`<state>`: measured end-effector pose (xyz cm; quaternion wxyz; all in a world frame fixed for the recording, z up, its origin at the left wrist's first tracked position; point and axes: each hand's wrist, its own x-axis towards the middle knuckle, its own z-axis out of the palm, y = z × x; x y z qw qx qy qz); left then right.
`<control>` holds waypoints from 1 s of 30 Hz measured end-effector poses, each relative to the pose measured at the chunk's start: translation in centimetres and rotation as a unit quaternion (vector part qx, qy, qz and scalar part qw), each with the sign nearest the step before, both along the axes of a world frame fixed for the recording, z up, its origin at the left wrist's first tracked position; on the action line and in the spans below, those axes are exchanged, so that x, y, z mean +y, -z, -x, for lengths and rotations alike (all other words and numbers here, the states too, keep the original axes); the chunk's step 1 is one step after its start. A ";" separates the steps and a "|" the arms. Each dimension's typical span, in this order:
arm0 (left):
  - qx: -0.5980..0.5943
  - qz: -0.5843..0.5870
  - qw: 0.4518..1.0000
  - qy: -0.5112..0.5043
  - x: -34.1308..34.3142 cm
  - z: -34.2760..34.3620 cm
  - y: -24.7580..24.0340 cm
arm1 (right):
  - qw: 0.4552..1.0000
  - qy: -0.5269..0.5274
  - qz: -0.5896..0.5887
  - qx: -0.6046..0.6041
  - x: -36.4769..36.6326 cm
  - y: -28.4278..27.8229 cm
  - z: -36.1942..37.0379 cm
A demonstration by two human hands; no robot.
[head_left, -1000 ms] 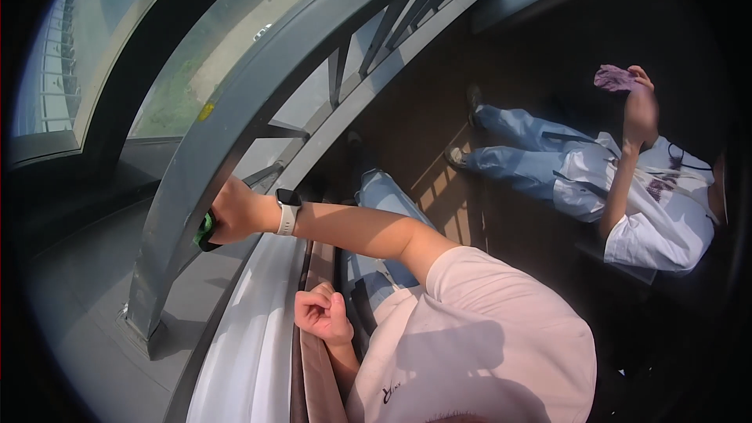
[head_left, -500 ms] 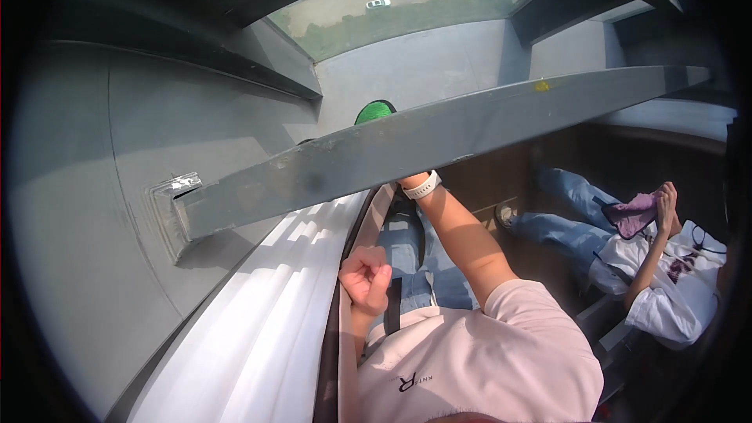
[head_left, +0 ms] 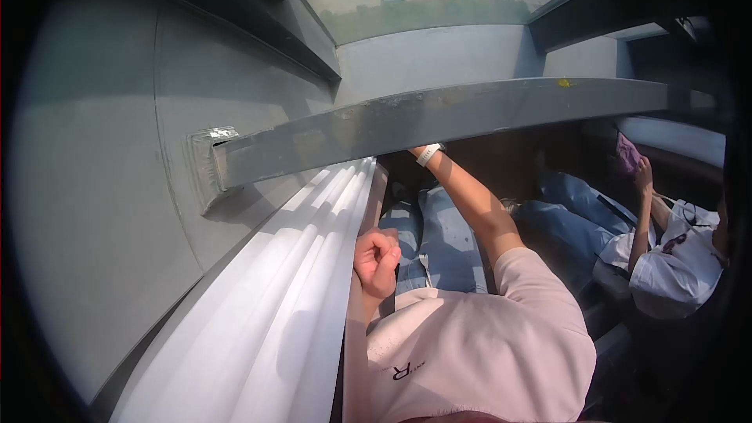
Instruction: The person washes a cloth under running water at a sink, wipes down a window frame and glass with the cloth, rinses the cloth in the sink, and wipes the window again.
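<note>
My left hand (head_left: 377, 262) is closed in a loose fist beside the right edge of the white pleated curtain (head_left: 294, 298), close to my body. Nothing shows between its curled fingers. My right arm (head_left: 470, 192) stretches away from me under the long grey beam (head_left: 439, 111). Only the wrist, with a white watch band (head_left: 428, 155), is visible at the beam's near edge. The beam hides the right hand's fingers and whatever they may hold.
A grey wall (head_left: 102, 133) rises on the left, where the beam's end plate (head_left: 207, 168) joins it. Beyond the far grey ledge (head_left: 431, 55), a window shows greenery and two cars. At the right, another person (head_left: 677, 266) in white holds a purple cloth (head_left: 627, 154).
The green cloth seen beyond the beam is now out of sight. My right hand has drawn back behind the beam. The other person's purple cloth is raised farther away. The view has shifted.
</note>
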<state>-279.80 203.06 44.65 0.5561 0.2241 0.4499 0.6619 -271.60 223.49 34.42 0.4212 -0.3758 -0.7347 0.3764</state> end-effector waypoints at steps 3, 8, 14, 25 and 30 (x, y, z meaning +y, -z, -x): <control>0.010 -0.030 0.999 0.022 0.5 0.6 -0.8 | 1.000 0.002 -0.009 -0.005 0.8 0.1 -0.8; 0.059 -0.027 0.994 0.083 1.4 1.0 0.3 | 1.000 -0.018 -0.014 -0.001 1.2 1.3 0.7; 0.006 0.046 0.991 0.124 -3.1 -2.9 0.3 | 0.999 -0.032 -0.016 0.002 -0.7 1.6 0.0; 0.065 -0.001 0.996 -0.056 -1.8 -4.8 -7.3 | 0.994 0.072 -0.026 -0.075 -1.1 10.2 -6.2; 0.007 -0.003 0.999 -0.045 -2.7 -6.9 -14.0 | 0.994 0.028 0.065 0.081 -5.4 -4.2 -12.8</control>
